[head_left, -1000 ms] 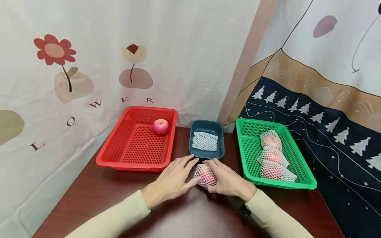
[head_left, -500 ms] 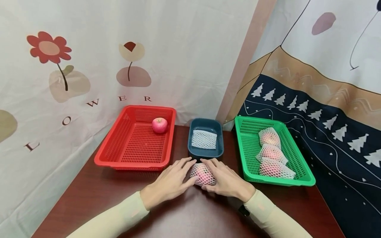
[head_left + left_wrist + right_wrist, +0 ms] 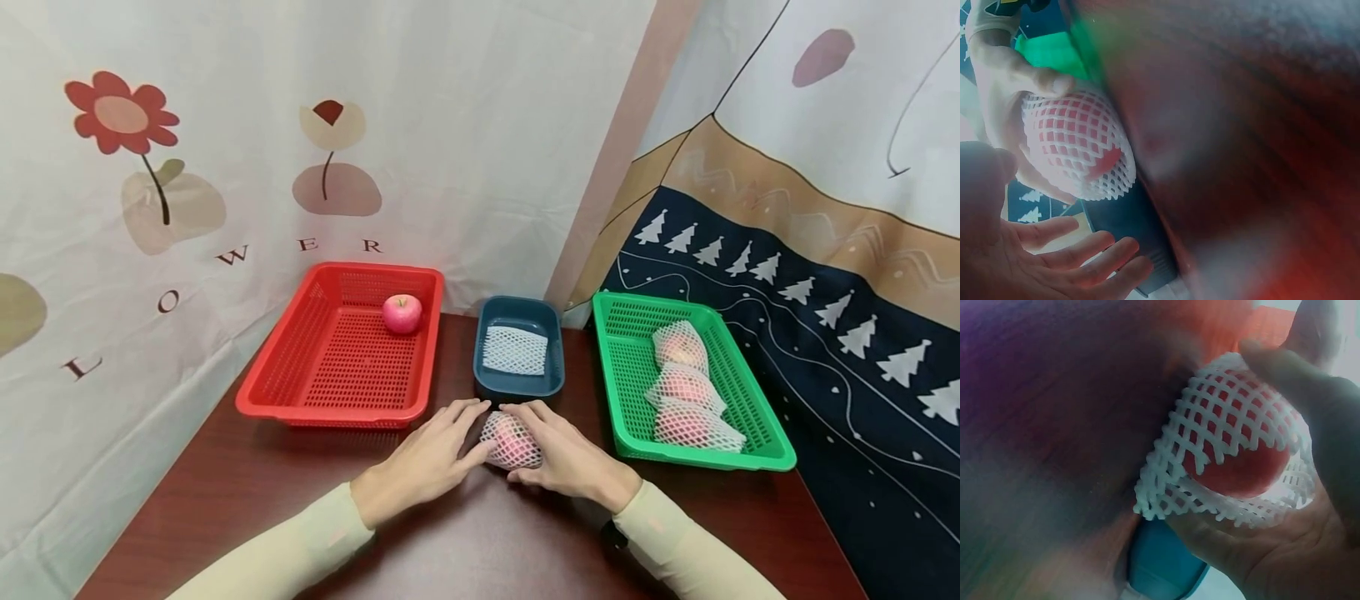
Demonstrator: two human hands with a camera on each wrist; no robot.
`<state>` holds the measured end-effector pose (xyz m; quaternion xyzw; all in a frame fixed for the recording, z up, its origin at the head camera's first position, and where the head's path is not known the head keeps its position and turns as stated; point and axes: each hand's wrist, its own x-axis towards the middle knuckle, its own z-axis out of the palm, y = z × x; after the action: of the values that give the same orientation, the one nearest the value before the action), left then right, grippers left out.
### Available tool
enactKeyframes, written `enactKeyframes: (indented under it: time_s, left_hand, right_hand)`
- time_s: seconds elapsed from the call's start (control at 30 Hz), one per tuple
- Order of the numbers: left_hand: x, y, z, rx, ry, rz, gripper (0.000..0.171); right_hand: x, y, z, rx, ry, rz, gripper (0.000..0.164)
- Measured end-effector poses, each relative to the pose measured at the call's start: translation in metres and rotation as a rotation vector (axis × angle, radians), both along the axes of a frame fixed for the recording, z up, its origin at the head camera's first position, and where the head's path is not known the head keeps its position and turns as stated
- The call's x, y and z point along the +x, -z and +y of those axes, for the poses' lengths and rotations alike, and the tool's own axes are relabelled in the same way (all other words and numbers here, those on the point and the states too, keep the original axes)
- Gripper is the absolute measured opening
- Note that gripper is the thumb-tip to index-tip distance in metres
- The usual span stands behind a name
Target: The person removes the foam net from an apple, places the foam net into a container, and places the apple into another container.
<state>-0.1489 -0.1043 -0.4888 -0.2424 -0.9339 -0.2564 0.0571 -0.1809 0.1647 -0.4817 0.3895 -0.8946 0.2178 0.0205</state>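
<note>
On the table [image 3: 480, 550], in front of the small blue bin, an apple [image 3: 514, 442] sits in a white foam net sleeve. My right hand [image 3: 572, 457] grips it from the right side, thumb toward me. In the right wrist view, red skin shows at the open end of the foam net [image 3: 1219, 419]. My left hand [image 3: 426, 460] lies just left of the apple, its thumb beside the net; contact is unclear. The left wrist view shows its fingers [image 3: 1094, 256] spread and loosely bent, holding nothing. Inside the blue bin [image 3: 517, 388] lie flat white foam nets [image 3: 515, 350].
A red basket [image 3: 258, 406] at left contains one bare apple [image 3: 402, 313]. The green basket [image 3: 716, 457] at right has netted apples [image 3: 681, 385] lined up along its right side. Printed curtains [image 3: 480, 150] hang behind the table.
The netted apple and my right hand have shifted slightly to the left, closer to my left hand. The baskets and bin stay put, while the head view has tilted a little.
</note>
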Motion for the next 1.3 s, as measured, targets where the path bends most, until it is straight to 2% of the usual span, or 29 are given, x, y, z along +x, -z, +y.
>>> enactKeyframes:
  time_s: [0.13, 0.43, 0.7, 0.83, 0.93, 1.13, 1.3]
  left_hand:
    - [-0.001, -0.001, 0.001, 0.032, 0.016, 0.001, 0.063]
    - [-0.003, -0.003, 0.002, 0.093, 0.020, 0.013, 0.052]
    - [-0.008, -0.006, 0.001, 0.134, 0.045, 0.094, 0.039]
    - [-0.009, -0.008, 0.001, 0.163, 0.061, 0.163, 0.032]
    - [-0.008, -0.010, 0.001, 0.172, 0.052, 0.192, 0.031]
    - [-0.006, -0.016, 0.002, 0.206, 0.014, 0.177, 0.035]
    - [-0.005, -0.017, 0.004, 0.260, 0.038, 0.162, 0.042]
  right_hand:
    - [0.000, 0.002, 0.002, -0.011, 0.021, 0.004, 0.092]
    - [0.000, -0.002, 0.007, -0.093, 0.050, -0.037, 0.089]
    - [0.002, -0.012, 0.009, -0.139, 0.059, -0.023, 0.087]
    - [0.002, -0.017, 0.009, -0.157, 0.050, -0.003, 0.086]
    - [0.002, -0.020, 0.009, -0.173, 0.036, 0.005, 0.086]
    - [0.002, -0.022, 0.008, -0.197, 0.015, 0.012, 0.088]
    - [0.003, -0.023, 0.009, -0.189, 0.016, 0.002, 0.090]
